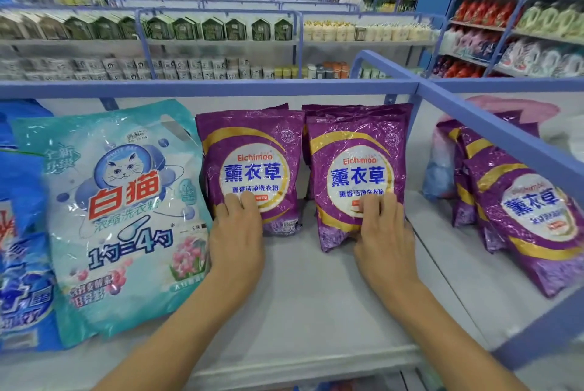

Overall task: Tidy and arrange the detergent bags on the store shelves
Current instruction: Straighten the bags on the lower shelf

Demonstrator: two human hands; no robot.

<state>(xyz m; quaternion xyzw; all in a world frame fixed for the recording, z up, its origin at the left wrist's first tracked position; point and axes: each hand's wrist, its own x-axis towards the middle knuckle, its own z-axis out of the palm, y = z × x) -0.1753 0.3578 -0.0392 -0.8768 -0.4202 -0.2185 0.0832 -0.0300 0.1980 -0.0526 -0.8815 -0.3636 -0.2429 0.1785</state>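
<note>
- The shelf [303, 289] is white with a blue frame and carries the detergent bags. A blue rail [493, 134] separates it from the next compartment on the right, where more purple bags [521, 201] lean in a loose, overlapping pile.
- The teal bag [120, 216] is the largest pack. It lies tilted back on the left, just beside the left purple bag [252, 153]. Its label shows a cat's face, red "白猫", "浓缩洗衣粉" and "1勺=4勺".
- The left purple bag and the right purple bag [357, 163] stand upright at the back, side by side with a gap between them. Another purple pack stands behind the right one. Both fronts read "Eichimoo" and "薰衣草"; the smaller line looks like "薰香洁净洗衣粉".
- The left hand [237, 232] lays its fingers [249, 201] fairly straight and close together on the lower front of the left purple bag. The right hand [385, 232] rests the same way on the right purple bag. Neither hand closes round a pack.
- The step in hand seems to be squaring these two bags. Pressing low and evenly should keep the soft packs from buckling or tipping. It would help to close the gap, line up the bottom edges and keep the labels facing out.
</note>
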